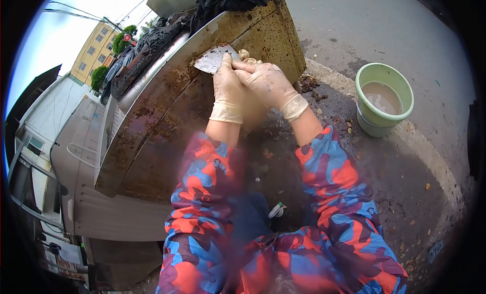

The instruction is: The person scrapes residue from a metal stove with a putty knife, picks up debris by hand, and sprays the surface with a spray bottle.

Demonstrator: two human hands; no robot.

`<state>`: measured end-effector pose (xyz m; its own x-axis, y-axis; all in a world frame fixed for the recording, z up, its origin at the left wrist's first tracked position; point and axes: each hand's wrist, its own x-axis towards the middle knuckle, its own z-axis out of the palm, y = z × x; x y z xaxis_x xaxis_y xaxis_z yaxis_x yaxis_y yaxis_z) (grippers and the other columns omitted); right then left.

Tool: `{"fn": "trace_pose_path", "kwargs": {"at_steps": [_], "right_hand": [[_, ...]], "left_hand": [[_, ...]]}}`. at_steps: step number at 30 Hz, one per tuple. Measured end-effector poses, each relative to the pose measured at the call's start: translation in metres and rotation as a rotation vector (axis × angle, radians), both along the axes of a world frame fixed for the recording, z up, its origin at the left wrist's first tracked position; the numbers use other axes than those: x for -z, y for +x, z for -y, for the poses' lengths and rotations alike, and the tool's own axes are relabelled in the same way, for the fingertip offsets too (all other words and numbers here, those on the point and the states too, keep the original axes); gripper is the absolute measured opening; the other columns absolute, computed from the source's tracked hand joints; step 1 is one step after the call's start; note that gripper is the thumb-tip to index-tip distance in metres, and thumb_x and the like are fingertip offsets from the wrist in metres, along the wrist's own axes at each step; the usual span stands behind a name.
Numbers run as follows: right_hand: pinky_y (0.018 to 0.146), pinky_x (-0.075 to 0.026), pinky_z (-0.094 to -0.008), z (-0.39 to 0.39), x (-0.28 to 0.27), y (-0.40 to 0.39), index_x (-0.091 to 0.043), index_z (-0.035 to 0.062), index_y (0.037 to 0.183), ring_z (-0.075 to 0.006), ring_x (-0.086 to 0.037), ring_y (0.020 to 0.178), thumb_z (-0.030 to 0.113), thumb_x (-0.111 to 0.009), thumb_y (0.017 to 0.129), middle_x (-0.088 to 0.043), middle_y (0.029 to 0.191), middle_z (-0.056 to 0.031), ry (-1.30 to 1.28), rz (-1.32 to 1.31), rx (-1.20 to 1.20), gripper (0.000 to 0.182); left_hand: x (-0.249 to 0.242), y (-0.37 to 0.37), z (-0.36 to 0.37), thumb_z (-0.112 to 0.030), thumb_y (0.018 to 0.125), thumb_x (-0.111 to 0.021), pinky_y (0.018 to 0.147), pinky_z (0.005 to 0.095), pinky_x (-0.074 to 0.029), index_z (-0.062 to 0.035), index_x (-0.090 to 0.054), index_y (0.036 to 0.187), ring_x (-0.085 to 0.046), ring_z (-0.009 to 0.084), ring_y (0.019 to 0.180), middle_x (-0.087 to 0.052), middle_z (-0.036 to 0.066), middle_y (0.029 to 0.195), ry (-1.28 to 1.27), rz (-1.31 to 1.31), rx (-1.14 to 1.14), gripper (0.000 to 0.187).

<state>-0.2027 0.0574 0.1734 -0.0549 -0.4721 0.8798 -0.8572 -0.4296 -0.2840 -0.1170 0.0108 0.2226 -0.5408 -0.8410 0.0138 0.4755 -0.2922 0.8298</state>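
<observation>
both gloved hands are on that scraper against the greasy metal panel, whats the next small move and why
Probably push the scraper a short stroke further along the metal panel. The left hand and right hand both press on it, its blade lies flat near the upper edge, and brown grime covers the surface around it.

One head-worn camera looks steeply down and forward with a wide fisheye view, close over the person's sleeves (283, 228). It faces a greasy metal box (167, 122) on the pavement (405, 192), horizon tilted at left.
</observation>
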Motion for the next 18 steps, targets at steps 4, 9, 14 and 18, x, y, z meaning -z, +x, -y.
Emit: {"fn": "trace_pose_path", "kwargs": {"at_steps": [4, 9, 14, 18], "right_hand": [[0.078, -0.047, -0.0409, -0.004, -0.004, 0.026, -0.057, 0.028, 0.116, -0.0298, -0.059, 0.093, 0.039, -0.042, 0.087, -0.063, 0.102, -0.0107, 0.373, 0.195, 0.049, 0.034], [0.073, -0.049, -0.0333, 0.013, 0.003, 0.017, -0.063, 0.0118, 0.105, -0.0258, -0.062, 0.082, 0.019, -0.054, 0.08, -0.06, 0.112, -0.0042, 0.164, 0.259, 0.089, 0.028], [0.077, -0.047, -0.0312, 0.026, -0.01, 0.006, -0.06, 0.0096, 0.113, -0.0262, -0.061, 0.089, 0.023, -0.049, 0.089, -0.063, 0.105, -0.0103, 0.04, 0.499, -0.056, 0.029], [0.079, -0.047, -0.0309, 0.022, -0.015, 0.004, -0.059, 0.0107, 0.114, -0.0259, -0.061, 0.091, 0.023, -0.047, 0.09, -0.062, 0.107, -0.0105, -0.037, 0.494, 0.018, 0.03]], "left_hand": [[0.012, 0.014, 0.01, -0.033, 0.092, -0.043, 0.074, 0.0383, -0.049, 0.0049, -0.054, 0.097, -0.057, 0.0287, 0.074, -0.058, 0.016, 0.083, -0.046, -0.035, 0.014, 0.04], [0.001, -0.004, 0.022, -0.029, 0.091, -0.047, 0.067, 0.0384, -0.05, 0.0035, -0.054, 0.091, -0.057, 0.0281, 0.069, -0.058, 0.017, 0.081, -0.114, 0.045, 0.001, 0.033], [-0.005, -0.036, 0.079, -0.029, 0.088, -0.053, 0.056, 0.0356, -0.048, 0.0022, -0.057, 0.081, -0.057, 0.0249, 0.057, -0.059, 0.013, 0.07, -0.328, 0.25, -0.132, 0.032], [-0.017, -0.045, 0.063, -0.024, 0.09, -0.051, 0.065, 0.039, -0.05, 0.0022, -0.053, 0.092, -0.057, 0.0266, 0.066, -0.058, 0.015, 0.079, -0.341, 0.199, -0.084, 0.026]]}}
